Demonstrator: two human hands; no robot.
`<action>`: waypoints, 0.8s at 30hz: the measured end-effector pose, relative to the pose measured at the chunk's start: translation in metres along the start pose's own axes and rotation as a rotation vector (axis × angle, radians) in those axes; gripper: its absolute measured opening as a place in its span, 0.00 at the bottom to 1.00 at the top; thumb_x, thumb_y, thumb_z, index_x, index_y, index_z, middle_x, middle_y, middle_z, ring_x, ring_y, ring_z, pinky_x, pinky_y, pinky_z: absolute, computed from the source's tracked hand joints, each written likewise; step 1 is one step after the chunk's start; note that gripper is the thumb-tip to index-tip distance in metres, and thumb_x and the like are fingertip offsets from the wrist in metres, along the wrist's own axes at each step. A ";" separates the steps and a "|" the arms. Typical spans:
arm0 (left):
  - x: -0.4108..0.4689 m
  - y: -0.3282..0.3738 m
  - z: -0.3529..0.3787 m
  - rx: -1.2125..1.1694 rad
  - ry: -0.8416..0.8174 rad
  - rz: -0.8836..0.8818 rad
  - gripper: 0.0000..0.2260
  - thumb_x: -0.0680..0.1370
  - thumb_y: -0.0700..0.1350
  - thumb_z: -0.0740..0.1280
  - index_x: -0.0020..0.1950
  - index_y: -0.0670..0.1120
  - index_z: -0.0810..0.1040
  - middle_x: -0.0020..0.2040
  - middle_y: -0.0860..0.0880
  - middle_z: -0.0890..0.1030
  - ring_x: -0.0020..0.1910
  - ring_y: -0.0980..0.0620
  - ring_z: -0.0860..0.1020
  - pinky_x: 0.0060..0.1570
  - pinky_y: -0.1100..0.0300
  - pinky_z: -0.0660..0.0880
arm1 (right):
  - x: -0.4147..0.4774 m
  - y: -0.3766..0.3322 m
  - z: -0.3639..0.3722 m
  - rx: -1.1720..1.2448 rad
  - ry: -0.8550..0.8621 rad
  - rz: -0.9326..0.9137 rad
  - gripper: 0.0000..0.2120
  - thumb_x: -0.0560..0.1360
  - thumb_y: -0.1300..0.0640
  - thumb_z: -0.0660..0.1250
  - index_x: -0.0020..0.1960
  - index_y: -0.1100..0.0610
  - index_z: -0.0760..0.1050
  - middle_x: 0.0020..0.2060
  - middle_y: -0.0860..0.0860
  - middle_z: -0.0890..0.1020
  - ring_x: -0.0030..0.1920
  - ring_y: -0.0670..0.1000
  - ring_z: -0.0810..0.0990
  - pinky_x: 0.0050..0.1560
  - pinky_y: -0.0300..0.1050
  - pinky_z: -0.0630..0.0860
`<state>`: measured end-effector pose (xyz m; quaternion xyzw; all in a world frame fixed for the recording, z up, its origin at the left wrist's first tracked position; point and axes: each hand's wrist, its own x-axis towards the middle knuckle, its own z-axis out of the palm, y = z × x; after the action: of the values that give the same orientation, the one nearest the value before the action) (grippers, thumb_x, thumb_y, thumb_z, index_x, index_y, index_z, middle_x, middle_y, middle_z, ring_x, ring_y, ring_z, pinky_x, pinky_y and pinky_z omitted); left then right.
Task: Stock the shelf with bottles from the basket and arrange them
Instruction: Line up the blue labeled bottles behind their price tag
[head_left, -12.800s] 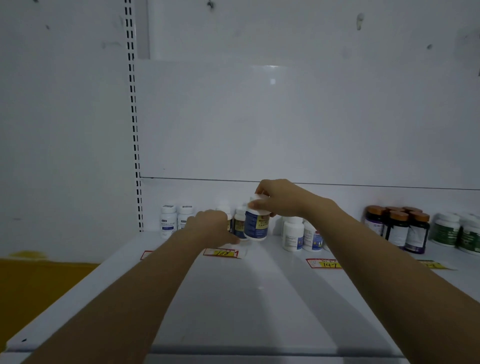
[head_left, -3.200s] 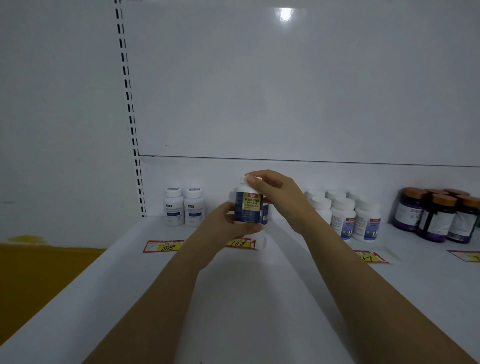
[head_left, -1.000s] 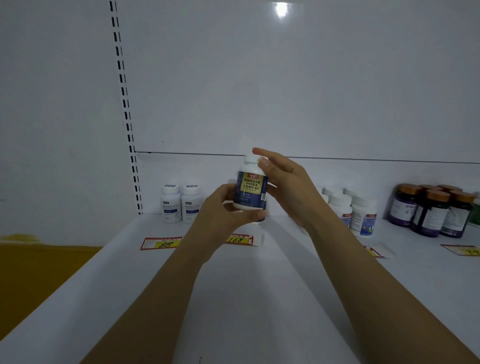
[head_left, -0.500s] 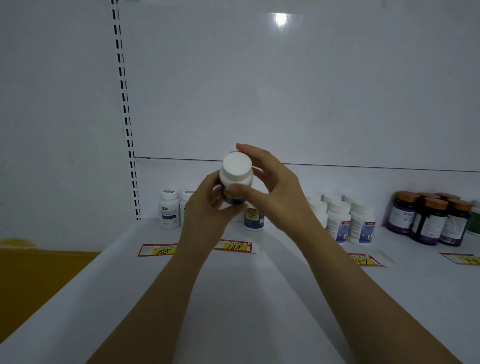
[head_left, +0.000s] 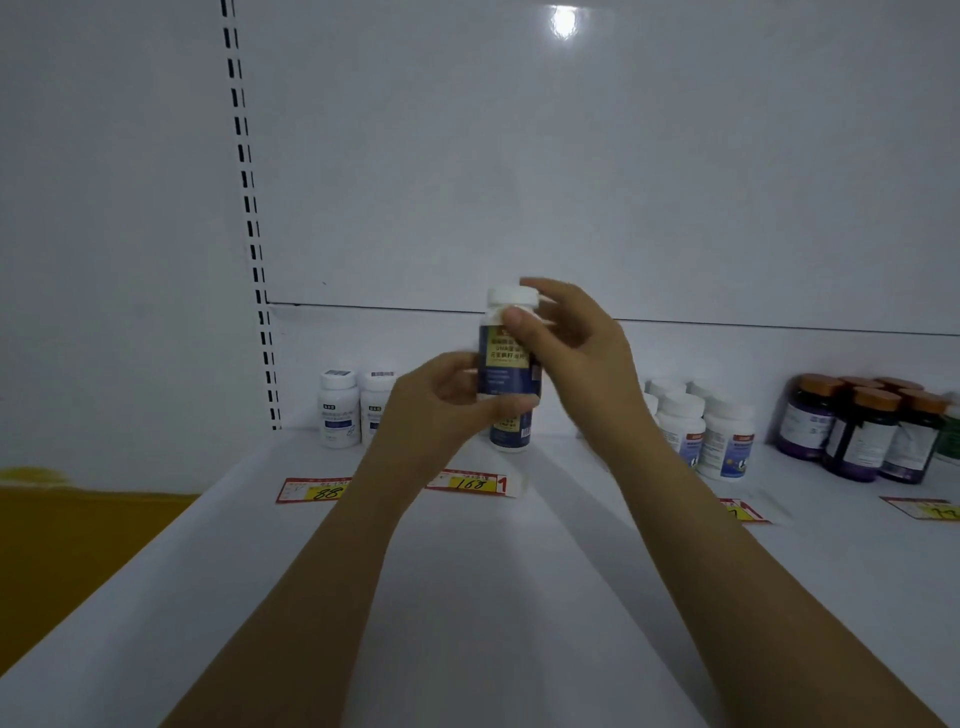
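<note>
**Now the bottle stands up straight again**

The blue-label bottle (head_left: 511, 358) is up in the air, in front of the back wall and above the far part of the shelf (head_left: 467, 597). Half a second ago it was tipped, so its round white cap (head_left: 511, 296) faced the camera. Now it stands straight and its dark blue and yellow label faces us.

The left hand (head_left: 441, 405) holds the lower half. Its fingers curl round the left side and its thumb bends along the bottom edge. The right hand (head_left: 576, 343) pinches the top. Its thumb presses just under the cap and its first finger reaches behind the cap. Its other fingers are loose and a little apart.

The bottle is round and smooth and looks like plastic.

Right under it, a second blue bottle (head_left: 511, 434) stands on the shelf, partly hidden by the left hand. To the left stand two white bottles (head_left: 340, 410) with flat white caps, side by side. To the right is a bunch of white bottles with red and blue labels (head_left: 724, 441). Further right are shiny dark bottles (head_left: 857, 431) with orange-brown caps.

The shelf is flat, white and smooth. Red and yellow paper price tags (head_left: 470, 483) lie on it, nearer than the bottles. Two of them read 88 and 168.

A white strip with black slots (head_left: 249, 208) runs up the wall at the far left.
</note>
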<state>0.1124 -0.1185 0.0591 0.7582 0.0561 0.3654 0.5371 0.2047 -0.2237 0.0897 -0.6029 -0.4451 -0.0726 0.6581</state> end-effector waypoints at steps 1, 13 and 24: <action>0.000 0.000 0.000 -0.022 -0.050 -0.102 0.21 0.65 0.53 0.74 0.56 0.51 0.76 0.48 0.55 0.83 0.45 0.60 0.82 0.45 0.67 0.77 | 0.004 0.004 -0.003 -0.005 -0.017 0.139 0.16 0.72 0.47 0.71 0.57 0.52 0.77 0.50 0.50 0.83 0.51 0.50 0.83 0.54 0.50 0.80; -0.003 -0.006 -0.004 -0.244 -0.290 -0.531 0.25 0.65 0.59 0.69 0.54 0.43 0.79 0.47 0.42 0.85 0.46 0.46 0.83 0.59 0.48 0.76 | 0.005 0.022 -0.008 0.058 -0.151 0.687 0.19 0.73 0.46 0.70 0.54 0.60 0.77 0.41 0.55 0.82 0.38 0.52 0.82 0.37 0.41 0.81; 0.000 -0.010 -0.002 0.068 -0.056 -0.260 0.18 0.70 0.44 0.74 0.59 0.49 0.76 0.48 0.57 0.81 0.45 0.62 0.78 0.43 0.70 0.72 | 0.005 0.017 -0.001 0.000 -0.091 0.189 0.14 0.74 0.53 0.70 0.58 0.53 0.74 0.52 0.52 0.82 0.53 0.50 0.81 0.49 0.40 0.79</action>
<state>0.1143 -0.1127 0.0506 0.7723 0.1511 0.2693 0.5551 0.2187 -0.2181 0.0809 -0.6449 -0.4159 0.0173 0.6410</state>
